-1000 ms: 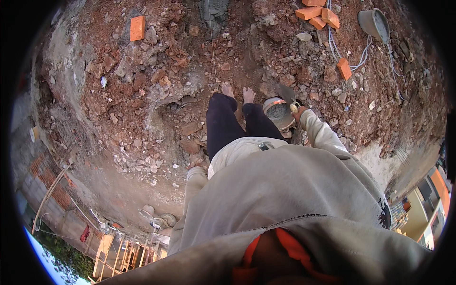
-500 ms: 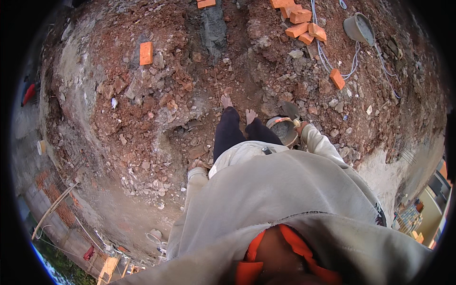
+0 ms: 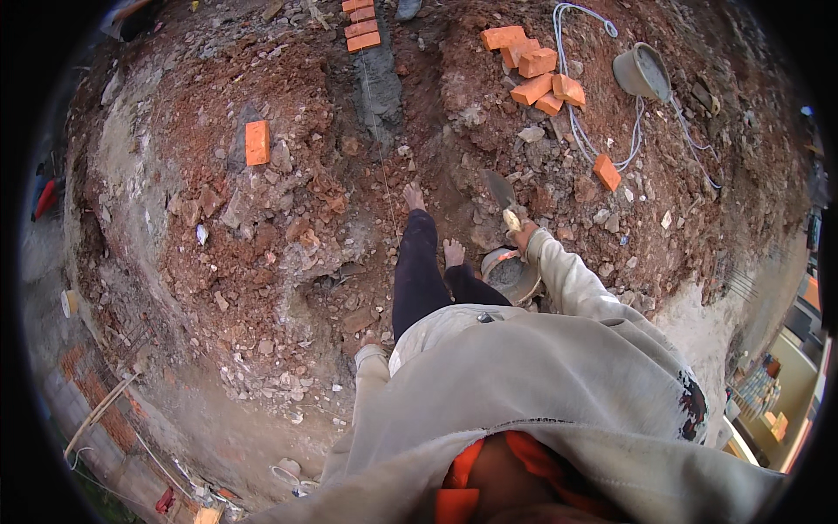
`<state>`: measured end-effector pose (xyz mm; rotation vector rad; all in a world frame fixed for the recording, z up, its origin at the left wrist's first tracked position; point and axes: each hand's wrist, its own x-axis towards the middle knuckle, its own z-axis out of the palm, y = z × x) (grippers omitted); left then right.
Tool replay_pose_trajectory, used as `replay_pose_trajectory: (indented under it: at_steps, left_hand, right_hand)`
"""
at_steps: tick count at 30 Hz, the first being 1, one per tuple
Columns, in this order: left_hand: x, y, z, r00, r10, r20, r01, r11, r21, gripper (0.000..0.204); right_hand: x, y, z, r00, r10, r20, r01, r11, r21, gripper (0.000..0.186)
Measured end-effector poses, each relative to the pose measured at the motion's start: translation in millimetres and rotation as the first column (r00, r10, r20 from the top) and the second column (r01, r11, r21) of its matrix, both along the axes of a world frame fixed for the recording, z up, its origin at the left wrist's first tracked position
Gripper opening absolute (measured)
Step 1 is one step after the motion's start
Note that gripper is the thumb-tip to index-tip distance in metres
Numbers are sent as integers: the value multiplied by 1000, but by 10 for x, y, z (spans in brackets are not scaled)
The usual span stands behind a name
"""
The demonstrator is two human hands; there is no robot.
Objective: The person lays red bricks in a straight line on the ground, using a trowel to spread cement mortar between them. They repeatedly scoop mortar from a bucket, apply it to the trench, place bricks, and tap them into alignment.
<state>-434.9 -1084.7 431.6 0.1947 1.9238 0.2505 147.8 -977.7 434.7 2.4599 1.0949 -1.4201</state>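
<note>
My right hand (image 3: 524,236) is closed on the light handle of a trowel (image 3: 498,189), its grey blade pointing up and away. Directly below that hand, beside my right leg, is a bucket (image 3: 522,288) of grey mix; I cannot tell whether my fingers also grip it. My left hand (image 3: 367,342) hangs by my left hip, mostly hidden, its fingers unclear. My bare feet are on broken red earth in a shallow trench, where a taut string (image 3: 384,175) runs along grey mortar (image 3: 378,105) to a row of orange bricks (image 3: 361,40).
Loose bricks (image 3: 530,87), white cable (image 3: 631,148) and another bucket (image 3: 630,74) lie to the right. A single brick (image 3: 257,142) sits left of the trench on uneven rubble. Poles (image 3: 98,410) are at the lower left.
I have moved forward along the trench, left foot ahead. The mortar and brick row now show more fully. The bucket below my right hand has travelled forward too, and the trowel blade has shifted.
</note>
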Motion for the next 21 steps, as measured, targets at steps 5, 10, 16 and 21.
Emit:
replay_pose_trajectory:
  at_steps: [5,10,16,21]
  left_hand:
    - [474,1288,-811,947,-322,16,321,946,41,37]
    - [1812,3382,-1950,781,-622,62,581,759,295,36]
    - [3119,4658,-2887,729,-641,238,468,721,511,36]
    - [3322,4357,-3430,750,-496,438,301,845,441,36]
  right_hand:
    - [-115,1304,363,998,-25,-50,26,1000,17,54]
    - [-196,1961,132,994,-93,-50,104,951,292,51]
    - [-249,2240,-285,986,-155,-68,166,811,561,52]
    - [-310,2073,-540,963,-249,-104,269,863,427,52]
